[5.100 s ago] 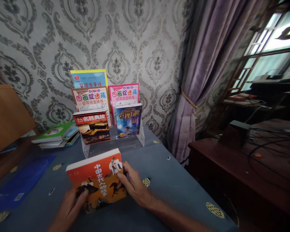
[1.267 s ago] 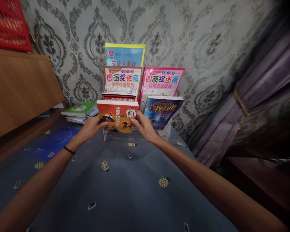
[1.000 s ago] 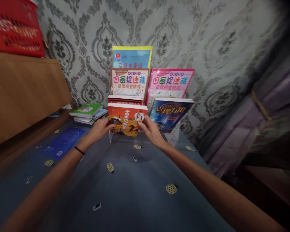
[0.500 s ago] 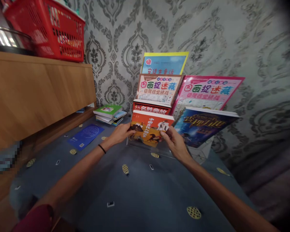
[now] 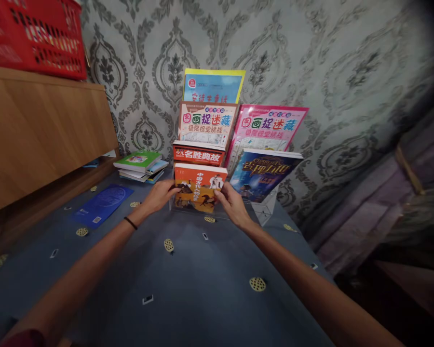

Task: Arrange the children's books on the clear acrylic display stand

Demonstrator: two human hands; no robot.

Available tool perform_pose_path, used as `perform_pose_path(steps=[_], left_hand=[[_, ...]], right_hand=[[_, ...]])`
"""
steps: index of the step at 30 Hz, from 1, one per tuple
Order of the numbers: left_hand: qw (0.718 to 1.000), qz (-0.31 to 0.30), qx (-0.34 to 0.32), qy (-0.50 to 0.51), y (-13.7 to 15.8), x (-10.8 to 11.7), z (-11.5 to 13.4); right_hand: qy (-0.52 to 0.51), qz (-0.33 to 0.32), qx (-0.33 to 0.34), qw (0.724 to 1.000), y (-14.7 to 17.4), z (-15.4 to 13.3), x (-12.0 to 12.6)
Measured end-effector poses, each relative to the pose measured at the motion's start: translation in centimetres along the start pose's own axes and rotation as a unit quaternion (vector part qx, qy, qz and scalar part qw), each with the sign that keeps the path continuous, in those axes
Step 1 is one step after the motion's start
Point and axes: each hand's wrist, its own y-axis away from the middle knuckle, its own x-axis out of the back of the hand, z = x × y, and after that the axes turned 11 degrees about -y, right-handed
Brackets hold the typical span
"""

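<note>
Head view: left hand [image 5: 159, 196] and right hand [image 5: 234, 205] both clamped on the orange book [image 5: 199, 189], one at each side edge, thumbs on the front cover. Book upright, leaning slightly back, cover facing the wearer, at the front of the clear stand [image 5: 265, 210].

Change noted: over the last second the orange book has dropped relative to the red book [image 5: 198, 155] just behind it; the red book's title, mostly covered then, now reads in full above the orange top edge. Judgement: orange book is at or very near its seat in the front row. Whether its bottom edge bears on the stand cannot be told. Neither hand has let go.

Just beyond the right hand, to its right: blue book [image 5: 262, 176], tilted back in the stand. Behind the red book, rising away from the hands: brown book [image 5: 205, 126], then yellow-edged book [image 5: 213, 86]. Pink book [image 5: 267, 126] behind the blue one.

Outward left of the left hand: book stack [image 5: 139, 160], and nearer the wearer a blue folder [image 5: 104, 205] flat on the desk [image 5: 202, 279].
</note>
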Motion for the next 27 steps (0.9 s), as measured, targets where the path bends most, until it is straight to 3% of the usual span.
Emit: perform_pose_path(steps=[27], left_hand=[[0.999, 0.035, 0.003, -0.04, 1.1, -1.4, -1.3]], right_hand=[[0.034, 0.008, 0.012, 0.999, 0.3, 1.2, -1.1]])
